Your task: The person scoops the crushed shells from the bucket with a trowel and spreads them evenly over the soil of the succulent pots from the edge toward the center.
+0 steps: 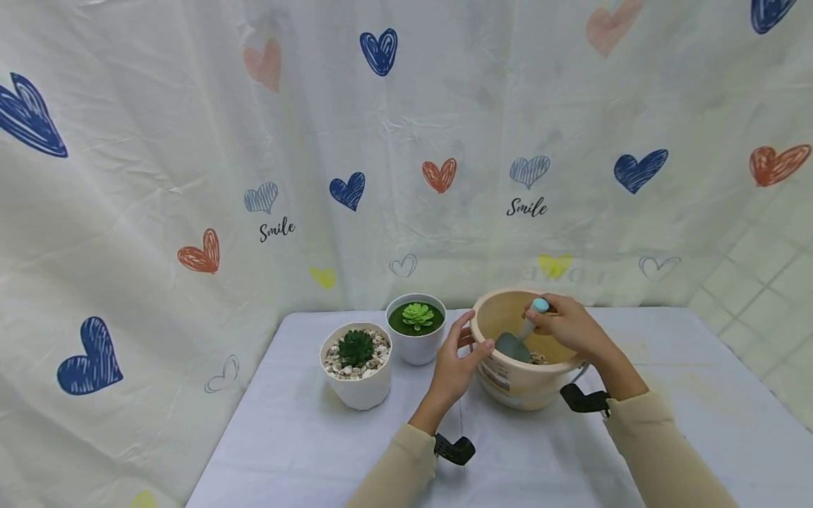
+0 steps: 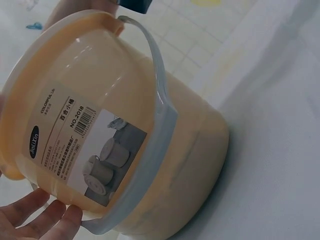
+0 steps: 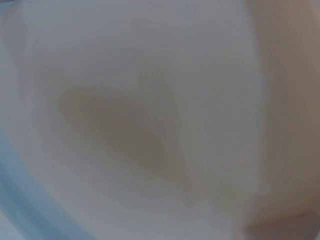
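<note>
A cream-coloured plastic bucket [image 1: 527, 388] stands on the table, with a grey-blue carrying handle [image 2: 162, 135] hanging down its side and a printed label [image 2: 75, 140]. My left hand [image 1: 456, 363] holds the bucket at its left side, just under the rim, thumb towards the front. My right hand [image 1: 565, 323] grips a small trowel by its handle, whose light blue end [image 1: 540, 305] sticks up. The grey trowel blade [image 1: 512, 347] points down inside the bucket, beside some pebbles [image 1: 537, 358]. The right wrist view is blurred by the close bucket wall.
Left of the bucket stands a white pot [image 1: 416, 349] with a light green succulent [image 1: 418, 315]. Nearer, another white pot [image 1: 360, 394] holds a dark green succulent [image 1: 356, 348] among pebbles. Behind the white-covered table [image 1: 286, 437] hangs a heart-print curtain [image 1: 470, 106].
</note>
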`<state>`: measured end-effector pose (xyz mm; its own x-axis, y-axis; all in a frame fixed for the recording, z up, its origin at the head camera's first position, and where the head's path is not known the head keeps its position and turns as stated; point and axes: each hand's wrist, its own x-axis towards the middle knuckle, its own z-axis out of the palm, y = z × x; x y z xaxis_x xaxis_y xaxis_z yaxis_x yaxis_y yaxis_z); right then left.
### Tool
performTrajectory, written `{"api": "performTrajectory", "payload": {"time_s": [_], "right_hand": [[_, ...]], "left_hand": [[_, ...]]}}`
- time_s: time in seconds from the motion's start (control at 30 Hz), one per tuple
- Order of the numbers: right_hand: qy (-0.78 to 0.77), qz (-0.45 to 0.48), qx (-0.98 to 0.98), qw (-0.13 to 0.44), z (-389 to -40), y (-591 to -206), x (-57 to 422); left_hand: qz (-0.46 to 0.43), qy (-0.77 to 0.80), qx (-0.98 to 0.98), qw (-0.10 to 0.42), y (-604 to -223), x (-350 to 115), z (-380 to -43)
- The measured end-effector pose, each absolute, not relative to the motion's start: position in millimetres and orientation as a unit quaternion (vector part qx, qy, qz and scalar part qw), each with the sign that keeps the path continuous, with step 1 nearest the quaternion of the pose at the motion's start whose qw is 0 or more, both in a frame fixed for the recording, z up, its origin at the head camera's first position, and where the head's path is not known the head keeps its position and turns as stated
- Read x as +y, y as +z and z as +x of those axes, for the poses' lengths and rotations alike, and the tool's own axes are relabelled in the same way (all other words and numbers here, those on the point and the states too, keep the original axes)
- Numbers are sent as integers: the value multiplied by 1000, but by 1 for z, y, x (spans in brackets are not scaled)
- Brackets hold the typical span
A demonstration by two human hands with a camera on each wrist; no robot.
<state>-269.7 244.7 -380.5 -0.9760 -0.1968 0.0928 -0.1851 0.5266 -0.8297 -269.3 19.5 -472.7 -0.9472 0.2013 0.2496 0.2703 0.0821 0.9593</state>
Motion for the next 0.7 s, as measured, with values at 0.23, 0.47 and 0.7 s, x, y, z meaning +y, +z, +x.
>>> {"api": "performTrajectory", "payload": {"time_s": [0.23,0.47,0.7], "right_hand": [[-495,-142,856,48,-271,-379,247],[-516,-134,844,59,-272,-377,248],[-522,-116,844,48,-274,-377,247]], "left_hand": [[-157,-659,-735,22,-473,19,-270],[-158,-663,-731,25,-473,19,-269],[-164,-665,-728,27,-475,20,-270]]}}
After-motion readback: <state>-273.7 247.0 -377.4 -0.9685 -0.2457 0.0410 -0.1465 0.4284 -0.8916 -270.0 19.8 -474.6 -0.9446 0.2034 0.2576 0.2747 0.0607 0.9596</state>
